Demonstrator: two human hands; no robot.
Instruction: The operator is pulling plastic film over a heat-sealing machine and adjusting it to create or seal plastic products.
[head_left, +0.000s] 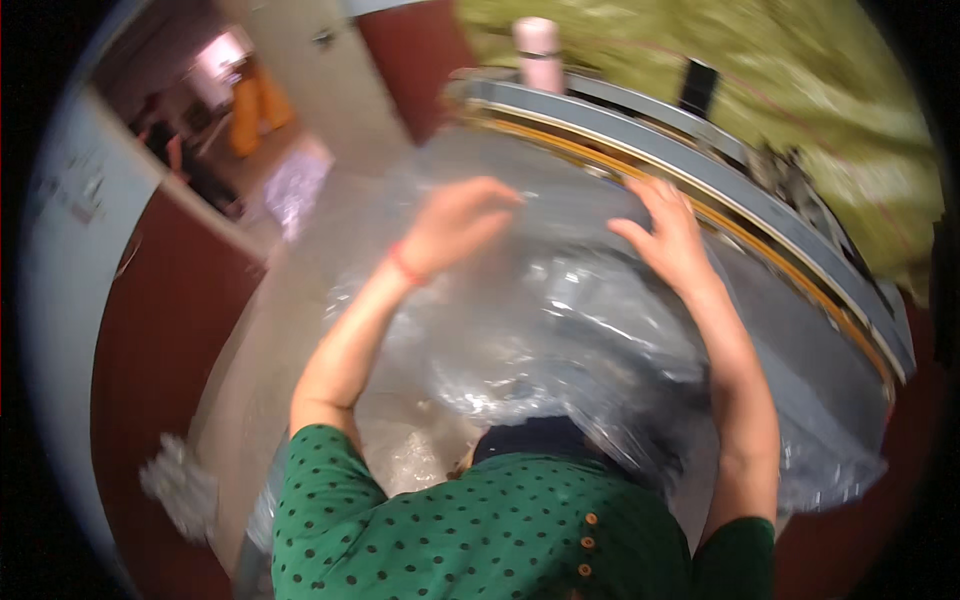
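Both hands lie on a large clear plastic sheet that covers the bench. The left hand is open, fingers pressed flat on the plastic; the right hand is spread wide near the grey and orange rail. The sheet is wrinkled in many places, so the smoothing seems only partly done

Crumpled clear plastic sheet, spread flat
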